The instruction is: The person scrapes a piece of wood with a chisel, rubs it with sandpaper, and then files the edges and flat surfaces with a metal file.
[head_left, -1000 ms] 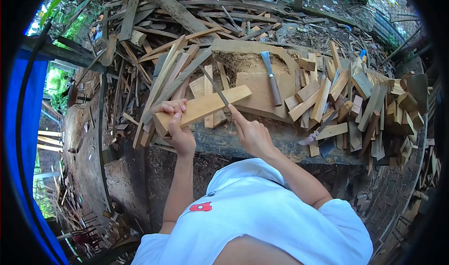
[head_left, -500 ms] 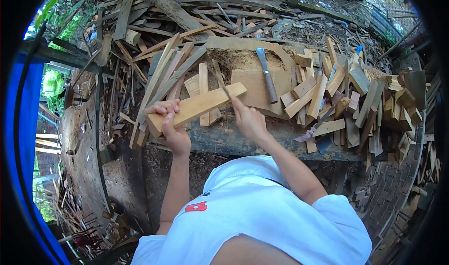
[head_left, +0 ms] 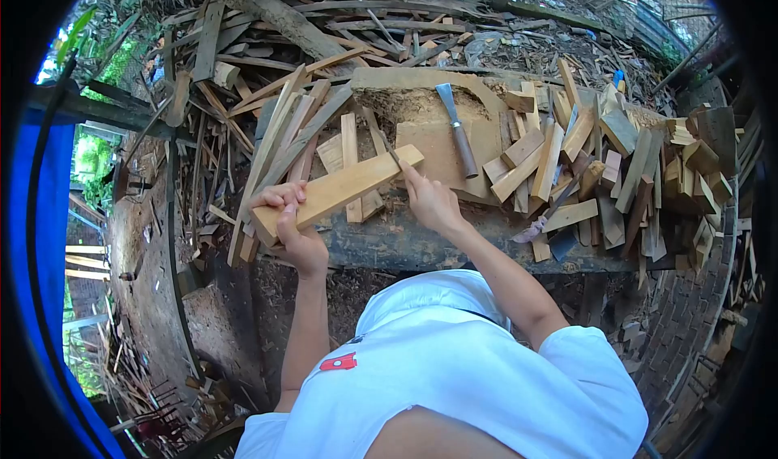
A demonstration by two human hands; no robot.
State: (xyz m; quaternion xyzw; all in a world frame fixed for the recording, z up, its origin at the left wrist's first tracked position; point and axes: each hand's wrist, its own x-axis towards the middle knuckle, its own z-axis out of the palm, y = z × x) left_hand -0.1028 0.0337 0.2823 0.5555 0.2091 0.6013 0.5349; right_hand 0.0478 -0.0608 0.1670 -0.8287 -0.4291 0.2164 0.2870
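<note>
My left hand (head_left: 298, 236) is closed around the lower left end of a pale, smooth wooden block (head_left: 340, 190), held slanting up to the right. Near the block's upper right end, my right hand (head_left: 431, 202) is closed on a thin dark tool (head_left: 395, 156), whose narrow part lies across the wood. Its grip is mostly hidden by my fingers, so the kind of tool cannot be made out. Beyond my right hand, a chisel-like tool (head_left: 458, 131) with a blue-grey blade and dark handle lies on a flat wooden slab (head_left: 429, 147).
A worn workbench (head_left: 389, 244) runs across in front of me. Many cut wood pieces (head_left: 559, 163) are heaped on its right side. Long sticks (head_left: 279, 147) lean at the left, and scrap wood (head_left: 381, 17) is piled behind. A blue sheet (head_left: 36, 281) hangs far left.
The view has shifted slightly. Both hands keep their hold, and the block and thin tool show almost the same placement relative to each other.
</note>
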